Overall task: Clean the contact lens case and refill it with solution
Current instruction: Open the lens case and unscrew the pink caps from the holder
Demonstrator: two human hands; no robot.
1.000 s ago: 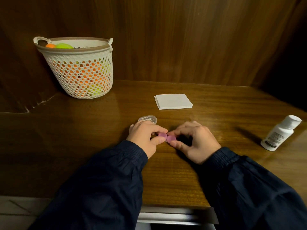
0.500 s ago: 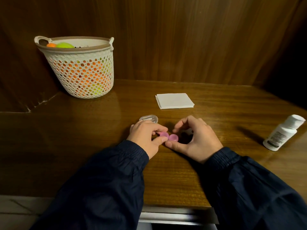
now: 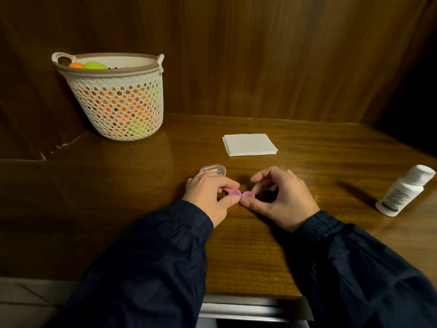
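Holding the little pink case

Pinching the small pink two-cup plastic lens case [image 3: 241, 194] at the middle of the frame, the left hand [image 3: 209, 197] grips one side; the right hand [image 3: 281, 197] grips the other. A white plastic bottle [image 3: 404, 191] leans at far right

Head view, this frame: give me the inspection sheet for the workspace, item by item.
Surface: dark wooden table, glossy, no spills seen.
Job's things: pink contact lens case with both caps on, held low over the table; white solution bottle capped, upright at right; stack of white tissues behind the hands.
Clutter: white mesh basket holding orange and green items, back left; small clear plastic container behind the left hand.
Grippers: left hand pinches the case's left cap; right hand has its fingers on the right cap.
Cables: nothing seen.
Surroundings: wood-panelled walls.
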